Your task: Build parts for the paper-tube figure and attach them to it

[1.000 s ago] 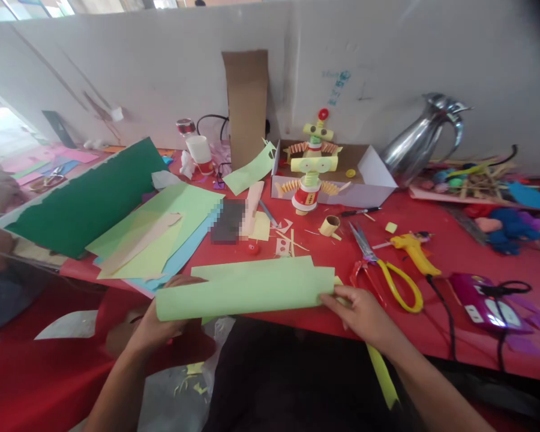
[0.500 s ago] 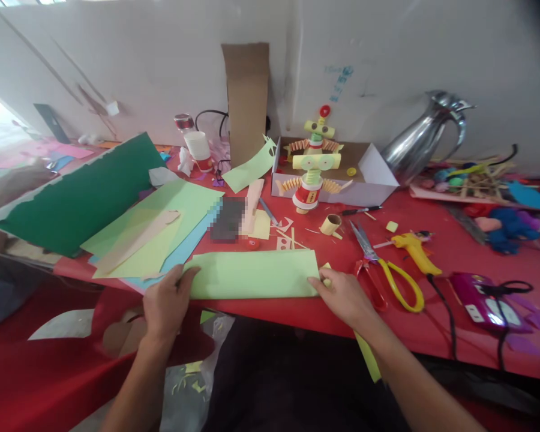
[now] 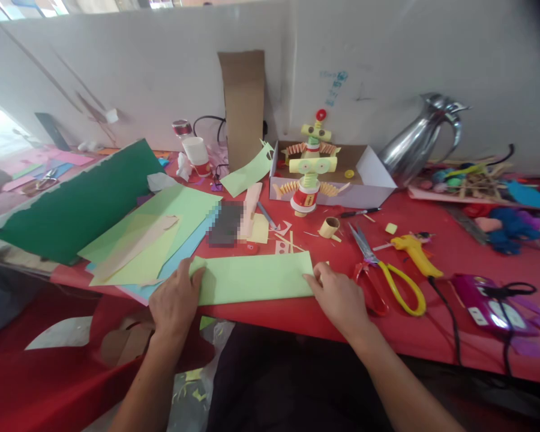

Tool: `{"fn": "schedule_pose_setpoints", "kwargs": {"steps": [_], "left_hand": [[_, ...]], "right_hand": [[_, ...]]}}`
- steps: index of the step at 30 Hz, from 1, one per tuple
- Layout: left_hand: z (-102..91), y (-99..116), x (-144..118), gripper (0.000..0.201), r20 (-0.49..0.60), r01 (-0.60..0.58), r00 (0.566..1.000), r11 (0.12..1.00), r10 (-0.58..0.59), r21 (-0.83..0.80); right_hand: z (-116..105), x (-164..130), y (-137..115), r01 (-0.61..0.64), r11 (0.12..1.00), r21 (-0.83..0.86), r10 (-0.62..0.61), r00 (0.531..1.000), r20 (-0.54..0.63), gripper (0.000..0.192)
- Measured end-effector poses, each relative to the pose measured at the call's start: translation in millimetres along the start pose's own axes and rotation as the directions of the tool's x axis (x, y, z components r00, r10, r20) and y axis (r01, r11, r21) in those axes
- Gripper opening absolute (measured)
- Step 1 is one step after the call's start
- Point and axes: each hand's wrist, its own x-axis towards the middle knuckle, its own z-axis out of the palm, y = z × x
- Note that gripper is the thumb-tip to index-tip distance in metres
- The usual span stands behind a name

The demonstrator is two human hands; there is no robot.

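Observation:
A folded sheet of light green paper (image 3: 254,278) lies at the near edge of the red table. Its left end is pinched by my left hand (image 3: 175,298), thumb on top. At the other end, my right hand (image 3: 339,295) grips the paper's right edge between thumb and fingers. Just right of that hand lie scissors (image 3: 369,258) with one red and one yellow handle. Beyond the paper are a small cardboard roll (image 3: 330,227) and pink and yellow scraps. Two paper-cup robot figures (image 3: 304,197) stand farther back, one in front of a white box (image 3: 364,191).
Coloured paper sheets (image 3: 193,210) and a green board (image 3: 81,198) lie at left. On the right are a yellow glue gun (image 3: 416,255) with its cord, a purple device (image 3: 492,303) and a steel jug (image 3: 423,138). A cardboard strip (image 3: 243,108) leans on the wall.
The paper's right end has shifted slightly left with my right hand, and my left hand has moved a little right and down. A yellow strip under my right forearm is out of sight now.

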Motion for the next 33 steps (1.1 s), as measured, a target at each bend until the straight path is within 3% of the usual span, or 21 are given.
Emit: {"fn": "schedule_pose_setpoints", "kwargs": {"steps": [3, 5, 6, 7, 8, 11, 15, 18, 20, 22, 25, 29, 33], "left_hand": [[-3.2, 7.2, -2.9, 0.043, -0.21, -0.232, 0.953, 0.972, 0.219, -0.04], [-4.7, 23.2, -13.2, 0.043, -0.24, -0.493, 0.856, 0.863, 0.458, -0.109], [-5.2, 33.8, -20.9, 0.045, -0.215, -0.616, 0.784, 0.771, 0.582, -0.161], [-5.5, 45.0, -29.5, 0.046, -0.169, -0.705, 0.709, 0.679, 0.685, -0.205], [-5.6, 55.8, -38.3, 0.046, -0.121, -0.735, 0.672, 0.64, 0.73, -0.222], [-5.5, 77.2, -59.0, 0.049, -0.048, -0.701, 0.699, 0.672, 0.713, -0.238], [-4.9, 78.2, -64.3, 0.052, -0.019, -0.691, 0.706, 0.682, 0.708, -0.24], [-3.7, 74.6, -61.1, 0.053, -0.014, -0.71, 0.686, 0.666, 0.727, -0.231], [-2.5, 74.3, -60.0, 0.053, -0.02, -0.716, 0.681, 0.66, 0.732, -0.227], [-1.6, 75.2, -60.2, 0.052, -0.028, -0.718, 0.681, 0.659, 0.732, -0.225], [-1.2, 76.2, -61.0, 0.052, -0.032, -0.717, 0.682, 0.659, 0.731, -0.227], [-1.3, 74.4, -60.6, 0.052, -0.027, -0.715, 0.682, 0.659, 0.73, -0.233], [-1.8, 76.1, -60.6, 0.052, -0.022, -0.715, 0.683, 0.662, 0.73, -0.222]], "right_hand": [[1.2, -3.6, -3.5, 0.001, 0.999, -0.044, -0.003, 0.999, -0.04, 0.022], [1.5, -4.8, -5.6, 0.004, 0.998, -0.058, -0.006, 0.999, -0.046, 0.021], [1.5, -4.5, -6.3, 0.004, 0.998, -0.061, -0.007, 0.999, -0.045, 0.021], [1.4, -3.6, -6.6, 0.003, 0.998, -0.06, -0.005, 0.999, -0.044, 0.021], [1.2, -2.2, -6.2, 0.001, 0.999, -0.053, -0.003, 0.999, -0.043, 0.021], [-0.1, 1.6, -0.7, 0.002, 1.0, 0.011, -0.002, 0.999, -0.035, 0.023], [-2.2, -11.9, 9.9, 0.032, 0.996, 0.081, -0.021, 0.992, -0.127, 0.032], [-1.1, -38.3, 6.9, 0.215, 0.976, 0.019, -0.209, 0.966, -0.152, 0.036], [1.8, -54.3, -1.1, 0.369, 0.93, -0.008, -0.368, 0.927, -0.068, 0.037], [5.3, -63.3, -8.3, 0.437, 0.899, -0.018, -0.437, 0.899, -0.007, 0.039], [9.0, -64.8, -5.1, 0.408, 0.913, -0.026, -0.408, 0.913, 0.009, 0.04], [9.1, -64.5, 27.1, 0.311, 0.95, -0.034, -0.311, 0.95, -0.003, 0.04], [6.6, -69.3, 46.9, 0.198, 0.972, -0.124, -0.212, 0.971, -0.112, 0.041]]}}
